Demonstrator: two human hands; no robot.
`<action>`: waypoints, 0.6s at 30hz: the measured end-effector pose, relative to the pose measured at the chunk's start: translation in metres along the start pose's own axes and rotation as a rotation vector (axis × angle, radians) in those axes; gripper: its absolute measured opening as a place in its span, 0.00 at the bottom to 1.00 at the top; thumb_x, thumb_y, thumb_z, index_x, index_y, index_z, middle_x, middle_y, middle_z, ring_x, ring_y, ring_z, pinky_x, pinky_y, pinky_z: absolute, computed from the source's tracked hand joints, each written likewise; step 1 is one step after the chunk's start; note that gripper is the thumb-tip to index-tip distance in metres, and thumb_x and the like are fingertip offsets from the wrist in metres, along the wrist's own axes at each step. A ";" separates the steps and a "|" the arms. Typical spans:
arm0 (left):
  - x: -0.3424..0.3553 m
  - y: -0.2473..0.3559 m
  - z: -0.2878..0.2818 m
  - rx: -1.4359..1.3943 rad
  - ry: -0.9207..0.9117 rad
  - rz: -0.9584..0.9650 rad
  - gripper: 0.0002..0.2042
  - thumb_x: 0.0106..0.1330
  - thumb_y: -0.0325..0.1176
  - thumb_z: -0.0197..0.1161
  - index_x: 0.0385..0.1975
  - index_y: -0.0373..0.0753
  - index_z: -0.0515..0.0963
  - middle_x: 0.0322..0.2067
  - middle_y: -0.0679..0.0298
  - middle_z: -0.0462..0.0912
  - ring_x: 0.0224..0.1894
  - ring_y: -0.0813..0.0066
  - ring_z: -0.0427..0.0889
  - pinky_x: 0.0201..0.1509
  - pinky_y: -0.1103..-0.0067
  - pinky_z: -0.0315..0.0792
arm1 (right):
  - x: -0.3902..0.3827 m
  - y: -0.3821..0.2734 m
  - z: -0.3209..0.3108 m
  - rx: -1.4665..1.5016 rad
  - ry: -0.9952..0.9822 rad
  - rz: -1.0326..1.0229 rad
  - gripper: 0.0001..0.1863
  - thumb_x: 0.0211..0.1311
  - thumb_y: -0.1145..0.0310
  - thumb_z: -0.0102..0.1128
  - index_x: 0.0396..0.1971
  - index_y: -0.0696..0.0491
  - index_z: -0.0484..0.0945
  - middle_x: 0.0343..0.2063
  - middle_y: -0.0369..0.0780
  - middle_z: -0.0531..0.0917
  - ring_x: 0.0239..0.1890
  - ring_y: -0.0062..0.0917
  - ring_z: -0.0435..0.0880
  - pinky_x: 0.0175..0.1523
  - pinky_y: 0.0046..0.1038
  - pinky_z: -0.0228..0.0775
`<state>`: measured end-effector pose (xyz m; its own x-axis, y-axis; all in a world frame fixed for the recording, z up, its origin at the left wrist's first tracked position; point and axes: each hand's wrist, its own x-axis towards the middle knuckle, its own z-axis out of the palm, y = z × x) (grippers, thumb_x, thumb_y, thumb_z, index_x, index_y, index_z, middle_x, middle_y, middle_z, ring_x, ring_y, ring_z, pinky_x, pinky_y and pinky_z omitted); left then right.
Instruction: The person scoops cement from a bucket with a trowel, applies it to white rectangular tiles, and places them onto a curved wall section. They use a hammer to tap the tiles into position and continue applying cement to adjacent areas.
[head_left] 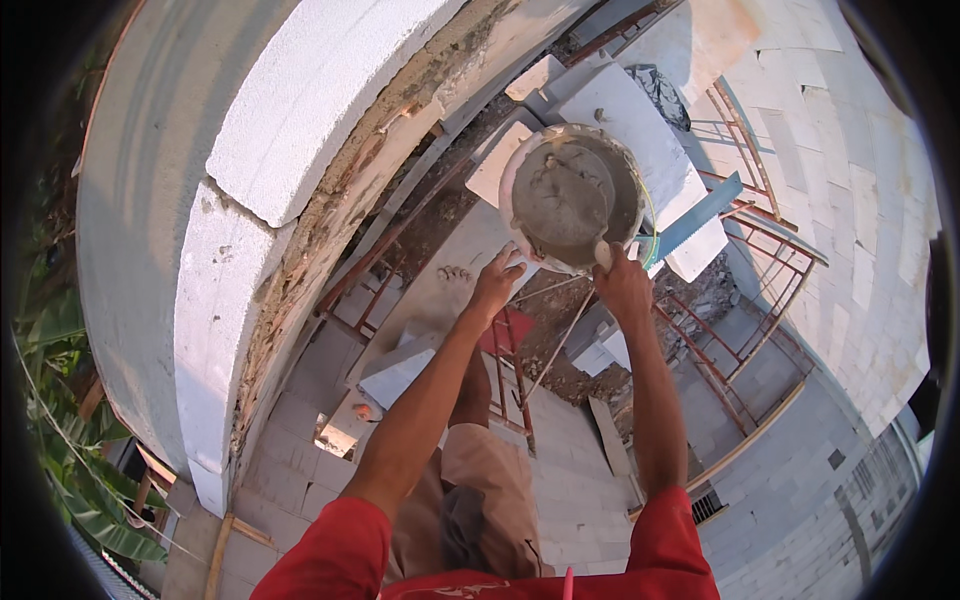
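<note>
Grips the pale handle of what looks like a trowel in a closed right hand, at the near rim of a round bucket of grey mortar. Holds the left hand partly open and empty, fingers loosely bent, at the bucket's lower left, too close to tell touch from gap. Has the bucket straight ahead, apparently resting on white blocks, with a teal-bladed handsaw to the right. Appears partway along, with pale wall blocks already set at left, a joint open between two, and with ample mortar seemingly left to spread, none evident on the white faces
</note>
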<state>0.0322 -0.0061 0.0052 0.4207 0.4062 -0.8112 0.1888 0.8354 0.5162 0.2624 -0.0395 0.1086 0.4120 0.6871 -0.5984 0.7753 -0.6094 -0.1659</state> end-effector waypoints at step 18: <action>-0.010 0.026 -0.001 -0.094 -0.015 -0.124 0.41 0.71 0.46 0.66 0.77 0.36 0.53 0.77 0.55 0.57 0.75 0.65 0.61 0.71 0.71 0.62 | 0.023 -0.041 -0.071 -0.289 -0.266 -0.203 0.15 0.53 0.65 0.65 0.39 0.56 0.82 0.36 0.52 0.86 0.43 0.50 0.87 0.47 0.46 0.79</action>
<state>0.0320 0.0116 0.0263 0.4129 0.2931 -0.8623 0.1564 0.9099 0.3842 0.2743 0.0293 0.1574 0.1294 0.6323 -0.7638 0.9455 -0.3109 -0.0972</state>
